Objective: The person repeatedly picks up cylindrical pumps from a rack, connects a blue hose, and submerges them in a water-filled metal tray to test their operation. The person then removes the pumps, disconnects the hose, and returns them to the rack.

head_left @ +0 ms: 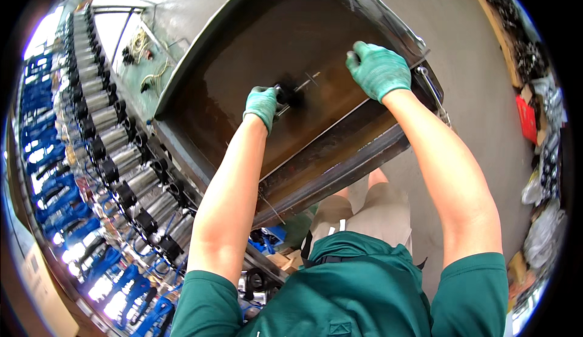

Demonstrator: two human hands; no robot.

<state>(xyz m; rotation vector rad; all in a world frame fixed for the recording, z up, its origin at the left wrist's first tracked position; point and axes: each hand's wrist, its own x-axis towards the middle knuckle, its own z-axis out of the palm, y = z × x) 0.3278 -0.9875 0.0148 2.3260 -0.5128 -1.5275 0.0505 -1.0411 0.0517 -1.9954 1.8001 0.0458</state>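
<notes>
My left hand (262,104), in a green glove, is closed on a dark round part with a thin metal rod (293,96) over a large metal tank (209,30). The part is blurred, and its exact kind cannot be made out. Brown liquid (261,39) lies in the tank. Farther right, my right hand (382,72), also gloved in green, hovers above the tank near its right rim. Its thumb and fingers are apart, with nothing visible between them. A metal rod fitting (432,91) is on the tank's right corner, close to my right wrist.
Left of the tank runs a long row of silver cylinders with black ends (115,133), beside blue parts (57,188). Pale cables (141,42) lie beyond it. At the far right are a red bin (526,119) and plastic bags (542,233). Grey floor (480,94) lies between.
</notes>
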